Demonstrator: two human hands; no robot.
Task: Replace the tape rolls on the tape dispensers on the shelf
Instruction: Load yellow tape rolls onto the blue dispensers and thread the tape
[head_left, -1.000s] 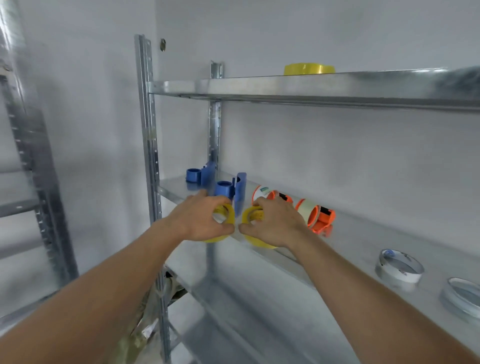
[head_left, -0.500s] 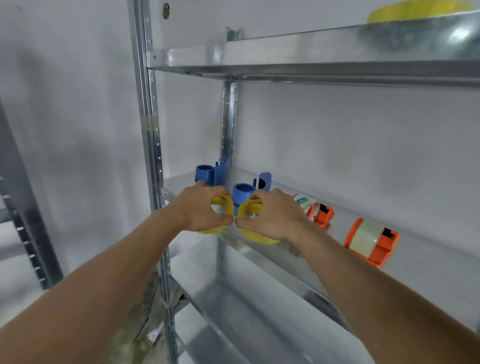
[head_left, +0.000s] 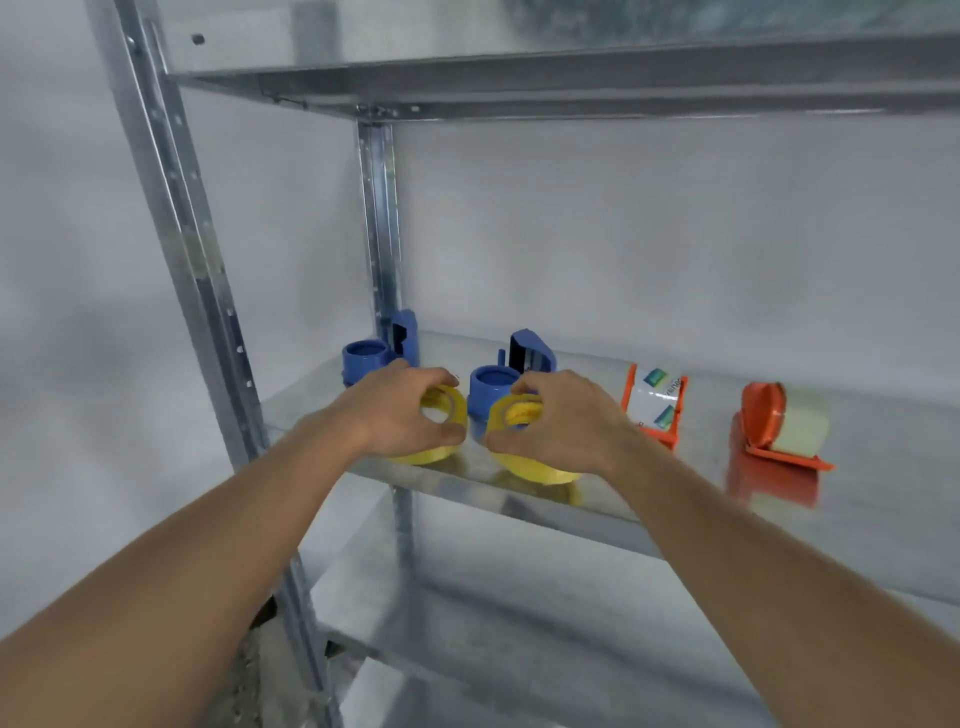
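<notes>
My left hand (head_left: 400, 415) grips a yellow tape roll (head_left: 451, 413) at the front of the middle metal shelf (head_left: 613, 506). My right hand (head_left: 563, 423) grips a second yellow tape roll (head_left: 511, 413) right beside it; the two rolls nearly touch. Just behind them stand two blue tape dispensers with bare hubs, one at the left (head_left: 371, 353) and one in the middle (head_left: 493, 382). Further right stand two orange dispensers, one with clear printed tape (head_left: 655, 405) and one with a pale roll (head_left: 779, 428).
The shelving's steel upright (head_left: 202, 291) rises at the left and a rear post (head_left: 382, 218) behind the blue dispensers. An upper shelf (head_left: 571, 83) hangs overhead. A lower shelf (head_left: 519, 649) lies below my arms. Grey walls close in behind and to the left.
The view has moved closer and lower, so the top of the upper shelf and its yellow roll are out of sight. Both hands still hold their yellow rolls in front of the blue dispensers.
</notes>
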